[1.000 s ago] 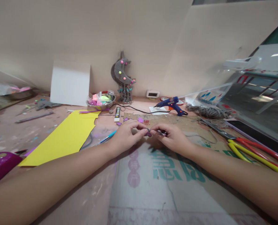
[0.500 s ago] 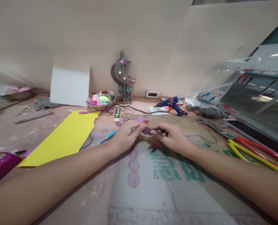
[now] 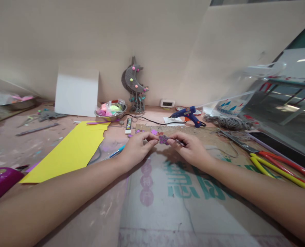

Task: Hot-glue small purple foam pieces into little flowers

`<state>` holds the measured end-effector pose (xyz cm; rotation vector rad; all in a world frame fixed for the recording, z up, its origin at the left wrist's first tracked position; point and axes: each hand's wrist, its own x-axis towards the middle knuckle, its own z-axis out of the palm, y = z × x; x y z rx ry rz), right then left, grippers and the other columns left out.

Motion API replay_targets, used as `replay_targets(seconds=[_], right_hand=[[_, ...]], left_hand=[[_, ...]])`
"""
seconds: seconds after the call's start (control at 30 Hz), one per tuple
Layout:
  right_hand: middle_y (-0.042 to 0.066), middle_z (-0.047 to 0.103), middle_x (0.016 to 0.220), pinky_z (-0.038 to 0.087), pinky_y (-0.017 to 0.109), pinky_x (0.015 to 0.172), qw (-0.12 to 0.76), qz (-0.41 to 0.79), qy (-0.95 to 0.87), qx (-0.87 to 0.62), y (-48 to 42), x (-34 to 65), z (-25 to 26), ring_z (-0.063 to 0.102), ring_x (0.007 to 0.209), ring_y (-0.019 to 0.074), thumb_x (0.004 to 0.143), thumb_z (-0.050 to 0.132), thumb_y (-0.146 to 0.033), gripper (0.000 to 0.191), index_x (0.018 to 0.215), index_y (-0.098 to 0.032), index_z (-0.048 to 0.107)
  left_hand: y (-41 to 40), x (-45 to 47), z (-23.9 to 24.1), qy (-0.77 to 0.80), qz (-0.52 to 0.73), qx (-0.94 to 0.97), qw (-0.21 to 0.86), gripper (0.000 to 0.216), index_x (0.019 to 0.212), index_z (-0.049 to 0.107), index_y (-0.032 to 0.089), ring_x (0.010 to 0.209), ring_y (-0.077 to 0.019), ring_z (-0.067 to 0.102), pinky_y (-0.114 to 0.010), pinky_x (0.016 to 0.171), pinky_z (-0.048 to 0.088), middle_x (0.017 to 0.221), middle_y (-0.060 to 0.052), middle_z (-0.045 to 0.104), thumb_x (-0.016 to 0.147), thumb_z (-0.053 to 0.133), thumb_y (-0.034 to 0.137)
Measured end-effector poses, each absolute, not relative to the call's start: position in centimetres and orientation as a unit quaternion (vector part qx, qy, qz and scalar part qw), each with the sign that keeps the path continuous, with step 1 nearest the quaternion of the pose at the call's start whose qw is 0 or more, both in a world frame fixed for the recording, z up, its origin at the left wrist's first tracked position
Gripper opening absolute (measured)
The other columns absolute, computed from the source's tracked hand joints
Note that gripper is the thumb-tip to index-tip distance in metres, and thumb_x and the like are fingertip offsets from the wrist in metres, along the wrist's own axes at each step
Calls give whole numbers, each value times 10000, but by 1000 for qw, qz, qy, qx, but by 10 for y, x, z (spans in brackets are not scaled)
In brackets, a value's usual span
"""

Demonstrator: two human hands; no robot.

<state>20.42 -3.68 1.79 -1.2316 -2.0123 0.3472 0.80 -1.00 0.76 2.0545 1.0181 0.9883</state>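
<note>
A small purple piece with grey edging, star- or flower-like in outline, is held up between my hands above the cardboard. My right hand grips its right side between thumb and forefinger. Something dark, too small to name, shows within the curled right fingers. Thumb and forefinger of my left hand are pinched together at the piece's left edge. Purple scraps lie just behind it. Under my left wrist is a blue pen, partly hidden.
Yellow paper and a magenta tool lie left. Behind are a bowl of coloured clay, a grey moon ornament and a blue glue gun with its cord. Scissors, a phone and grey yarn lie right.
My left fingers have shifted slightly off the purple piece toward its left edge, so more of its outline shows. The right hand keeps its grip, turned a little.
</note>
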Motion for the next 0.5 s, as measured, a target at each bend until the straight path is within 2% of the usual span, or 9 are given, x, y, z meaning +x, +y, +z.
replay_targets(seconds=[0.23, 0.37, 0.5], right_hand=[[9, 646, 676, 388, 213, 521, 362, 134, -787, -481, -35, 206, 17, 534, 571, 116, 853, 507, -335, 230, 832, -167, 663], [17, 674, 714, 408, 218, 554, 359, 125, -800, -465, -35, 206, 15, 572, 611, 126, 823, 538, -267, 168, 853, -169, 672], [14, 682, 717, 415, 214, 552, 358, 125, -806, -454, -37, 206, 15, 581, 610, 123, 806, 549, -240, 160, 870, -173, 680]], left_hand=[[-12, 7, 9, 330, 355, 817, 313, 251, 828, 648, 167, 776, -146, 592, -246, 724, 449, 795, -14, 659, 878, 422, 264], [-14, 8, 10, 338, 372, 803, 321, 211, 912, 647, 173, 839, -160, 604, -252, 751, 457, 879, -21, 682, 843, 508, 317], [-15, 9, 11, 347, 366, 800, 323, 188, 865, 632, 158, 740, -136, 594, -238, 689, 453, 810, -13, 667, 837, 526, 310]])
